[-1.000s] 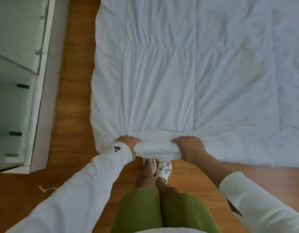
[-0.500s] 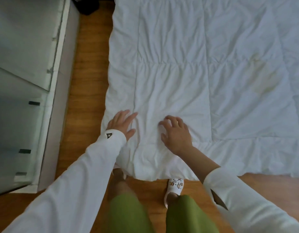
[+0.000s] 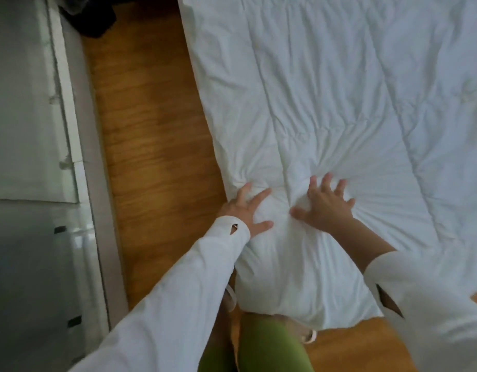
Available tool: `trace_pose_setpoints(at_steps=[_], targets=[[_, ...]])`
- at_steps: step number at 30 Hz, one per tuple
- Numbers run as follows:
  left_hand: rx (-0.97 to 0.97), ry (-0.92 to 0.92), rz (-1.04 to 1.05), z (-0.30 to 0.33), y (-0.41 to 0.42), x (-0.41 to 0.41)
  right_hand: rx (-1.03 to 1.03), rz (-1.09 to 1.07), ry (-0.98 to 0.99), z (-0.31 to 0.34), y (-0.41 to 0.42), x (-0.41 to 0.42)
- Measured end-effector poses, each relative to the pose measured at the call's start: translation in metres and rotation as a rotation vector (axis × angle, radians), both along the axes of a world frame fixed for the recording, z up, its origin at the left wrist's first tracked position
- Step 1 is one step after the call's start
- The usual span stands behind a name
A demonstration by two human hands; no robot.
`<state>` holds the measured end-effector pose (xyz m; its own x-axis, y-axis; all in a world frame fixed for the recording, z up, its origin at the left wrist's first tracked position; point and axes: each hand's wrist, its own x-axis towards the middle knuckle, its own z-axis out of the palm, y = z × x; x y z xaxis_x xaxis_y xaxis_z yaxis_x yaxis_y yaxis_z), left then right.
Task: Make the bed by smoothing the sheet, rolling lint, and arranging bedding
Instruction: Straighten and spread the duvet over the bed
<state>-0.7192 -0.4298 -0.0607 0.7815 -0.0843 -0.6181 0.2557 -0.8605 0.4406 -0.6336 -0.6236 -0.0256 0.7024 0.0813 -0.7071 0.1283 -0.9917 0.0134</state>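
A white quilted duvet [image 3: 339, 103] covers the bed and fills the upper right of the head view, its near corner hanging over the wooden floor. My left hand [image 3: 245, 210] lies flat on the duvet close to its left edge, fingers spread. My right hand [image 3: 325, 205] presses flat beside it, fingers splayed, with creases fanning out from under the palm. Neither hand holds any fabric. Both arms wear white sleeves.
A strip of wooden floor [image 3: 151, 143] runs between the bed and a pale cabinet [image 3: 30, 157] with dark handles on the left. A dark object [image 3: 95, 20] lies on the floor at the top. My green trousers [image 3: 269, 345] and a white shoe show at the bottom.
One second ago both hands gripped the duvet's near edge. They let go, opened and slid forward across the duvet, pressing flat on it. The view moved forward over the bed.
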Motion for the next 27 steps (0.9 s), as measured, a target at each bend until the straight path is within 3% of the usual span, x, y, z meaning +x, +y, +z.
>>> trace_pose_setpoints(at_steps=[3,6,10,13,15,18,20,24,27], targets=[[0.123,-0.156,-0.211,0.015,0.026,0.034,-0.015,-0.231,0.01,0.001,0.033,-0.001],[0.202,-0.274,-0.444,0.024,0.066,0.079,0.029,-0.452,-0.131,-0.002,0.075,-0.007],[0.337,-0.315,-0.92,0.022,0.116,0.146,0.209,-0.376,-0.404,-0.012,0.121,-0.031],[0.327,-0.358,-1.185,0.001,0.143,0.187,0.23,-0.33,-0.42,-0.02,0.169,-0.026],[0.291,-0.55,-1.262,-0.014,0.161,0.218,0.198,-0.306,-0.407,-0.026,0.206,0.001],[0.258,-0.645,-1.274,-0.019,0.177,0.25,0.055,-0.493,-0.31,-0.031,0.234,0.043],[0.214,-0.616,-1.265,-0.013,0.183,0.263,0.047,-0.567,-0.315,-0.027,0.23,0.06],[0.192,-0.459,-1.344,-0.008,0.187,0.283,0.236,-0.534,-0.277,0.0,0.207,0.073],[0.061,-0.507,-1.279,0.001,0.176,0.292,0.338,-0.678,-0.18,0.015,0.187,0.083]])
